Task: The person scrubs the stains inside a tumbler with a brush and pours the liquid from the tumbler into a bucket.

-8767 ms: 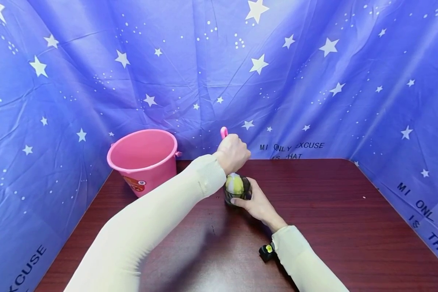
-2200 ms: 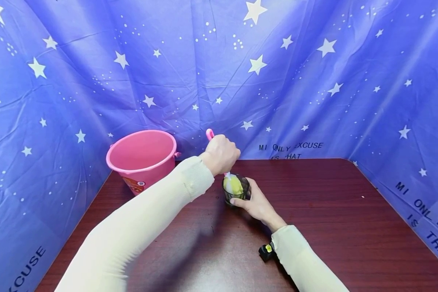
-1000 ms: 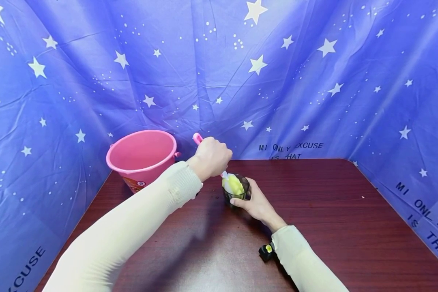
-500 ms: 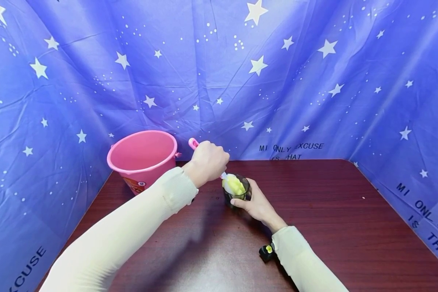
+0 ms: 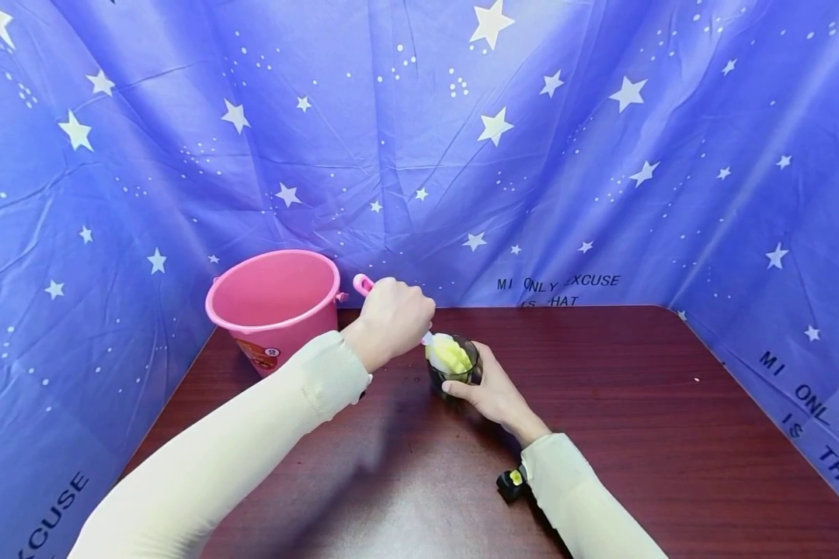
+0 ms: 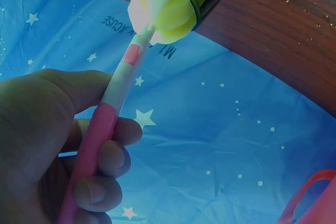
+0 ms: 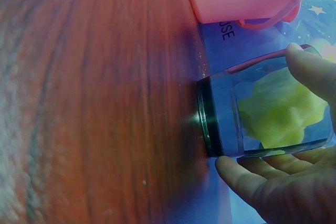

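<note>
My left hand [image 5: 395, 320] grips the pink and white handle of a sponge cup brush [image 6: 98, 129], fingers curled round it. The brush's yellow and white sponge head [image 6: 163, 3] sits inside a dark see-through glass [image 7: 224, 114], pushed in at a slant with the handle leaning left. From the right, my right hand [image 5: 495, 390] holds the glass, thumb on the near side and fingers round the other side. In the right wrist view the sponge shows through the glass wall, and the glass base stands on or just at the table.
A pink bucket [image 5: 304, 330] with a label stands at the back left of the dark red wooden table [image 5: 601, 388]. Blue star-printed cloth [image 5: 391, 155] hangs behind and at both sides. A black wrist camera [image 5: 510, 484] sits at my right cuff.
My left hand has moved left and slightly lower, and the brush handle has tipped from near upright toward the left. The sponge has turned in the glass. My right hand and the glass stay in place.
</note>
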Demonstrator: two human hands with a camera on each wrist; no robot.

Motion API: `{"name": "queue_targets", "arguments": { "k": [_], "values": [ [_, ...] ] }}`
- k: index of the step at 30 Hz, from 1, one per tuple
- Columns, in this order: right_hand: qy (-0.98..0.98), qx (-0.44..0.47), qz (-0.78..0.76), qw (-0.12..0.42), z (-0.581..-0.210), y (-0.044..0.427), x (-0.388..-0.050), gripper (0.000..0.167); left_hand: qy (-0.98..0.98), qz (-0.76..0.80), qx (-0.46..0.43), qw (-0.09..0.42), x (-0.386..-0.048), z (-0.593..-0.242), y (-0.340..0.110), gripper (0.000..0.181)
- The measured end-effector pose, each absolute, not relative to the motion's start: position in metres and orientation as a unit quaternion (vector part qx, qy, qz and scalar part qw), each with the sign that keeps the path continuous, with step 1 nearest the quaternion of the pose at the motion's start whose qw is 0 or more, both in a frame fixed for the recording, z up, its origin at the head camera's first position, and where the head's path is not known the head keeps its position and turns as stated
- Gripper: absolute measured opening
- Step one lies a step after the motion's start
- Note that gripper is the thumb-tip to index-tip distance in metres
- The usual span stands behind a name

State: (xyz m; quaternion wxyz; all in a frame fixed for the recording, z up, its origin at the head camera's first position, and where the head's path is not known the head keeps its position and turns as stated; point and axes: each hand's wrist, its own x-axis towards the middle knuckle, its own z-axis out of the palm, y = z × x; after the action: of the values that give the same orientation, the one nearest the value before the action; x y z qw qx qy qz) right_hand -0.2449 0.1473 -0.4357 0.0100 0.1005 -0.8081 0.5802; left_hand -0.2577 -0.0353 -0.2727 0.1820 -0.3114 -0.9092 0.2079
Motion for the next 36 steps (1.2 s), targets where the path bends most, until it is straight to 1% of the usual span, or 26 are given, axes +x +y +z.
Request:
{"name": "queue_targets", "arguments": {
  "k": [10,21,28,36],
  "values": [
    [-0.81,0.094,0.579,0.007,-0.436,0.148,-0.245,0.076,-0.913,0.172,-0.302,0.215,-0.252,-0.279,-0.043,0.021],
    [-0.809,0.101,0.579,0.008,-0.436,0.148,-0.244,0.077,-0.92,0.147,-0.291,0.217,-0.249,-0.281,-0.049,0.025],
    [-0.811,0.102,0.576,0.011,-0.437,0.148,-0.244,0.077,-0.926,0.131,-0.281,0.214,-0.248,-0.283,-0.053,0.024],
    [-0.811,0.107,0.574,0.015,-0.437,0.148,-0.245,0.076,-0.93,0.106,-0.273,0.224,-0.246,-0.287,-0.057,0.03]
  ]
}}
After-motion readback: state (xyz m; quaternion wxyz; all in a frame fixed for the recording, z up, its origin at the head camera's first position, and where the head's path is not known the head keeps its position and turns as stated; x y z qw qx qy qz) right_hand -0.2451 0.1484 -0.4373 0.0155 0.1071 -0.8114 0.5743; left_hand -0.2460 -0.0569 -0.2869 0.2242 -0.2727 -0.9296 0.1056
